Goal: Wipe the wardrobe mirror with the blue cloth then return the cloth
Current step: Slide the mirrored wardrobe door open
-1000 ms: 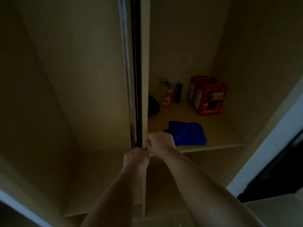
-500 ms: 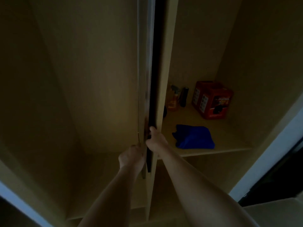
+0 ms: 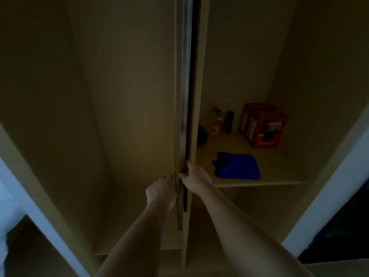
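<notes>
The wardrobe mirror door [image 3: 182, 96] stands edge-on in the middle of the dim view, a thin bright strip running top to bottom. My left hand [image 3: 161, 189] grips its edge from the left, fingers curled at the panel. My right hand [image 3: 195, 176] grips the same edge from the right, slightly higher. The blue cloth [image 3: 237, 165] lies folded on the wooden shelf [image 3: 259, 183] just right of my right hand, untouched. The mirror face itself is hidden at this angle.
At the shelf's back stand a red box [image 3: 261, 124], a small spray bottle [image 3: 216, 122] and a dark can [image 3: 229, 121]. A dark round thing [image 3: 201, 134] sits half behind the door. The left compartment is a tall bare bay.
The door edge has shifted right in my view and now stands edge-on. My hands, close together before, now sit on either side of the edge; the right one has risen a little.
</notes>
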{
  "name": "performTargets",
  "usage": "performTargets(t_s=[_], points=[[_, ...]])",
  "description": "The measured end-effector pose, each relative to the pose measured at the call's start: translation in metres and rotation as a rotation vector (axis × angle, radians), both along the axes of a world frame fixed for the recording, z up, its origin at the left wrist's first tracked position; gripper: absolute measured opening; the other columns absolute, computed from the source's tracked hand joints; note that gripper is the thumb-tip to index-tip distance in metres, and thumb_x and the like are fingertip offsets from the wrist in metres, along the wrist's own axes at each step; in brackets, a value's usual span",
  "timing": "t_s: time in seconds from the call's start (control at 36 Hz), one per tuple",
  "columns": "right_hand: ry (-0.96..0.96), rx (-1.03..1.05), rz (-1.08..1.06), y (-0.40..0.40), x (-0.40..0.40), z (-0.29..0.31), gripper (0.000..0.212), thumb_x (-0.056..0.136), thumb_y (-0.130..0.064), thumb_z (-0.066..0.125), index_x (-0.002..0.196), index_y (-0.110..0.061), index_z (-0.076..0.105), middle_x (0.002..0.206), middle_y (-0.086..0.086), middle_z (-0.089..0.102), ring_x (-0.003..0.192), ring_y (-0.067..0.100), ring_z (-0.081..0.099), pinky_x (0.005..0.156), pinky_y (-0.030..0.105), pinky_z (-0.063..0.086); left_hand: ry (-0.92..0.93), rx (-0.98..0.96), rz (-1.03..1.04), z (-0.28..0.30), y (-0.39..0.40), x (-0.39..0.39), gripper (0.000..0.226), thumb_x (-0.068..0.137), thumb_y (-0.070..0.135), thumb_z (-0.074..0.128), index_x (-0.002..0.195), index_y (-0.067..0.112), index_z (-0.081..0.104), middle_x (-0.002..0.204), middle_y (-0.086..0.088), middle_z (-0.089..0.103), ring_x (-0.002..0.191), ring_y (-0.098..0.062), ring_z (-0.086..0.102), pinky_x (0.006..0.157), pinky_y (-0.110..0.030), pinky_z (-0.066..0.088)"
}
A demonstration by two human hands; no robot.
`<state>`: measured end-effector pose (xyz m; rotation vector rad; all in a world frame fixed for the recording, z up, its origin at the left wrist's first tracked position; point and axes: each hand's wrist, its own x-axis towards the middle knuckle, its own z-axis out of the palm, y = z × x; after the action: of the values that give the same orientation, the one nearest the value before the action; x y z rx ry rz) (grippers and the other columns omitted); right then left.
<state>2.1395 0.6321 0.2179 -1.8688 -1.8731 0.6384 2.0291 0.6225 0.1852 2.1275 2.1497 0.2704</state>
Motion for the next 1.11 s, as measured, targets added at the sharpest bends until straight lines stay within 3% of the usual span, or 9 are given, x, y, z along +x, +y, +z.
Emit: performTargets(t_s=[0.14,0.25,0.36,0.5,0.64,0.72,0.86,1.0,1.11], points=[[-0.012,0.017,0.014,-0.029,0.007,0.000,0.036,0.094,-0.042,0.051,0.124,-0.024,0.049,0.115,-0.001,0.061,0.100,0.020,0.061,0.078,0.035,0.054,-0.008,0.027,0.025,-0.004,-0.031,0.007,0.023,0.096,0.024,0.039,0.115,0.025,0.052,0.102,0.004,0.061,0.085,-0.016,0.060,0.061,-0.028,0.041],[-0.035,0.036,0.031,-0.054,0.015,-0.001,0.033,0.093,-0.043,0.052,0.120,-0.024,0.050,0.108,-0.001,0.062,0.097,0.019,0.061,0.079,0.036,0.054,0.003,0.047,0.083,-0.007,-0.054,0.013,0.018,0.095,0.027,0.045,0.109,0.026,0.055,0.071,0.011,0.042,0.058,-0.006,0.040,0.048,-0.022,0.028],[-0.069,0.022,0.064,-0.079,0.021,-0.001,0.032,0.095,-0.040,0.049,0.122,-0.023,0.048,0.101,-0.001,0.062,0.090,0.019,0.062,0.076,0.037,0.055,-0.048,0.075,0.096,-0.007,-0.075,0.019,0.012,0.095,0.032,0.043,0.099,0.029,0.055,0.067,0.014,0.038,0.055,-0.002,0.038,0.045,-0.022,0.024],[-0.112,-0.031,0.073,-0.107,0.032,0.003,0.034,0.098,-0.039,0.043,0.126,-0.020,0.045,0.107,0.003,0.061,0.092,0.020,0.062,0.079,0.039,0.055,-0.082,0.127,0.100,0.000,-0.104,0.023,0.013,0.095,0.034,0.039,0.086,0.030,0.048,0.069,0.014,0.040,0.062,-0.006,0.044,0.054,-0.025,0.032],[-0.070,-0.038,0.065,-0.127,0.054,0.004,0.025,0.098,-0.038,0.045,0.115,-0.021,0.050,0.090,-0.006,0.055,0.075,0.008,0.057,0.055,0.022,0.040,-0.068,0.135,0.074,0.002,-0.128,0.022,0.025,0.092,0.017,0.046,0.114,0.025,0.053,0.105,0.005,0.057,0.093,-0.013,0.056,0.073,-0.027,0.044],[-0.070,-0.033,0.022,-0.136,0.068,0.004,0.016,0.097,-0.037,0.047,0.102,-0.022,0.050,0.084,-0.009,0.051,0.069,0.004,0.051,0.051,0.020,0.033,-0.057,0.136,0.065,0.002,-0.142,0.021,0.034,0.089,0.008,0.047,0.119,0.022,0.051,0.108,0.003,0.057,0.097,-0.014,0.055,0.079,-0.029,0.047],[-0.043,-0.051,-0.027,-0.144,0.088,0.005,0.013,0.097,-0.032,0.048,0.101,-0.020,0.052,0.087,-0.005,0.056,0.072,0.007,0.057,0.055,0.020,0.042,-0.003,0.124,0.047,0.008,-0.151,0.024,0.035,0.090,0.007,0.046,0.122,0.021,0.050,0.113,0.001,0.056,0.102,-0.016,0.055,0.084,-0.031,0.049],[0.036,-0.032,-0.110,-0.145,0.098,0.009,0.010,0.097,-0.025,0.048,0.104,-0.018,0.051,0.094,0.000,0.059,0.081,0.014,0.060,0.077,0.034,0.055,0.005,0.135,0.034,0.012,-0.150,0.025,0.031,0.090,0.008,0.047,0.119,0.020,0.053,0.109,0.001,0.055,0.101,-0.017,0.054,0.080,-0.029,0.045],[-0.026,-0.028,-0.195,-0.140,0.102,0.015,0.012,0.097,-0.031,0.048,0.103,-0.021,0.050,0.095,-0.001,0.059,0.084,0.017,0.059,0.069,0.032,0.051,0.023,0.112,0.054,0.009,-0.149,0.020,0.033,0.091,0.010,0.050,0.122,0.021,0.053,0.111,0.002,0.055,0.103,-0.017,0.054,0.079,-0.028,0.046]])
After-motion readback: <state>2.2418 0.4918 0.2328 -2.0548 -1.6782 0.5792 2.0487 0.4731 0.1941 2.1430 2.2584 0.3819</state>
